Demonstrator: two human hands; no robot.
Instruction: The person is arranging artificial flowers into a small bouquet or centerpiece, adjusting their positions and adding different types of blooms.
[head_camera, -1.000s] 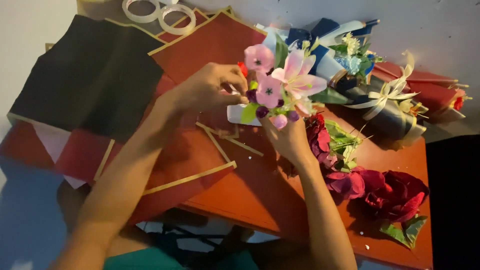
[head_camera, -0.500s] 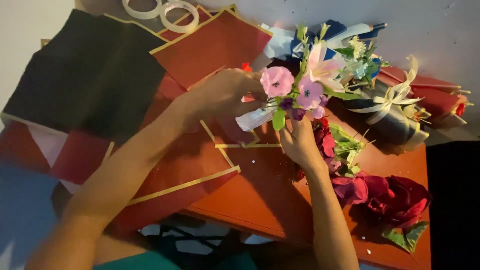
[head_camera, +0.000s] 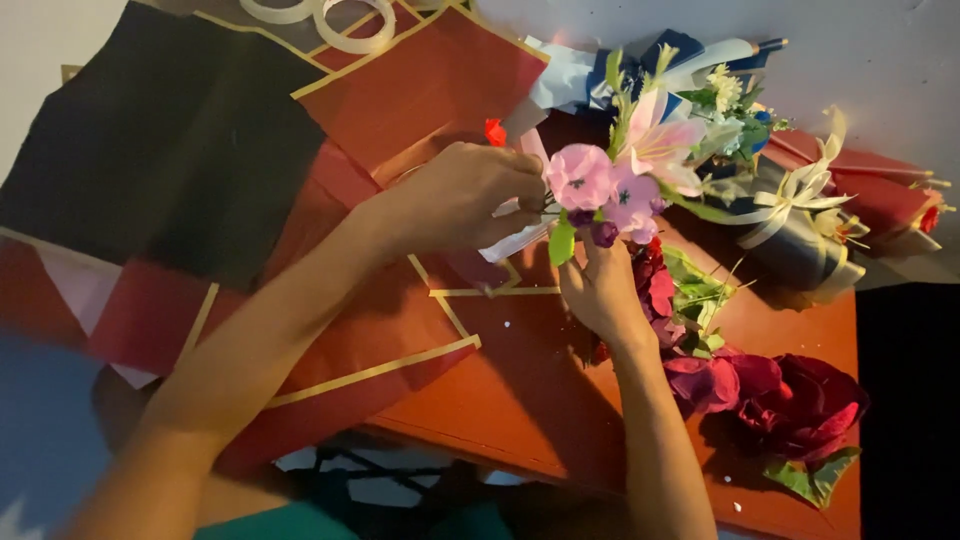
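Both hands grip 1 small pink-and-purple artificial flower bunch (head_camera: 610, 190): left hand (head_camera: 465, 195) at 9 o'clock, right hand (head_camera: 600, 290) (stems) at 6; arranging seems underway, needing steadiness.

2 rolls of tape (head_camera: 325, 18) are seen at the table's (head_camera: 520, 420) far edge, beside red wrapping sheets with gold borders (head_camera: 430, 80). A black sheet (head_camera: 170, 140) is spread toward the left edge. Dark red roses (head_camera: 790, 400) are laid near the right edge, and a dark wrapped bouquet with a cream ribbon (head_camera: 800, 225) is placed behind them.
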